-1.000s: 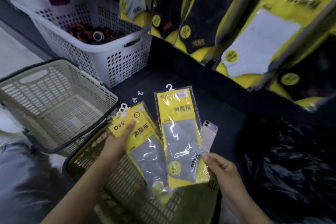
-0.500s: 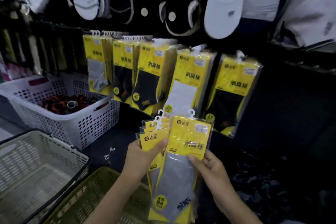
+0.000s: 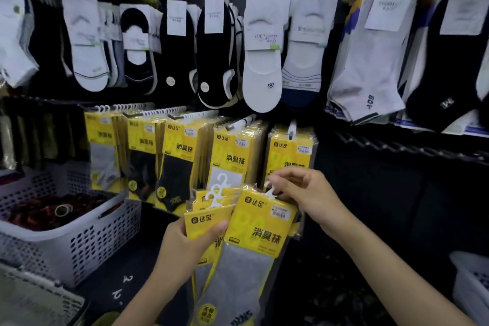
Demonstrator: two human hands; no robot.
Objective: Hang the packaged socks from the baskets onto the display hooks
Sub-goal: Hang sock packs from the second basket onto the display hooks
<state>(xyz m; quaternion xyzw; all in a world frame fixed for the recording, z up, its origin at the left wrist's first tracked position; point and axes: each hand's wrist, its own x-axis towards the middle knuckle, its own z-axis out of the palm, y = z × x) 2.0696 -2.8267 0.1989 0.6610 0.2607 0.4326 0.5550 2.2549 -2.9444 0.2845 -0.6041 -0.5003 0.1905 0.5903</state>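
While your left hand kept its clenched hold on the small stack of yellow sock packs, thumb pressed over the front card, your right hand had shifted from the lower edge of the front pack up to its top, where your fingers pinched the white plastic hanger. A second earlier both hands were low over the olive basket, with the packs lying face-up above it; by this moment you had lifted your head and the packs to the display wall, so the baskets had all but dropped out of view and only the white perforated basket showed at the left. The front pack, grey sock under a yellow card, was tilted and fanned away from the others, just in front of the lower row of hooks. Right behind your right hand hung a full row of matching yellow packs on their hook; further left, other hooks carried black and grey versions, the grey ones at the far left end. You had gone from sorting to hanging, I judge: the pack was separated and held by its hanger, not yet on any hook, and the hanger's opening needed to be turned toward a hook tip before it could slide on
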